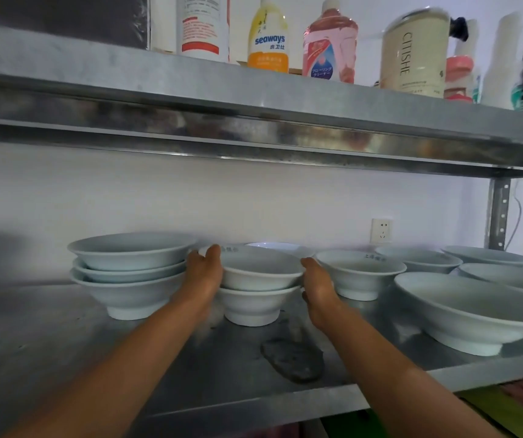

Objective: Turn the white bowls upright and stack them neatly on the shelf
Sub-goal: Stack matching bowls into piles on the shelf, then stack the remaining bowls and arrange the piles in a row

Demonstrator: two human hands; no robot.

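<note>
On the metal shelf (64, 358) a white bowl (260, 270) sits upright in another upright bowl (250, 308). My left hand (204, 273) grips the top bowl's left side, thumb over the rim. My right hand (317, 282) holds its right side. A stack of three upright bowls (130, 273) stands just to the left. One more upright bowl (359, 276) stands to the right, touching distance from my right hand.
Several more upright white bowls (468, 314) fill the shelf's right end. Another bowl (277, 248) shows behind the middle pair. A dark patch (291, 358) marks the shelf front. The upper shelf (253, 121) carries cleaning bottles (269, 36). A wall socket (381, 230) is behind.
</note>
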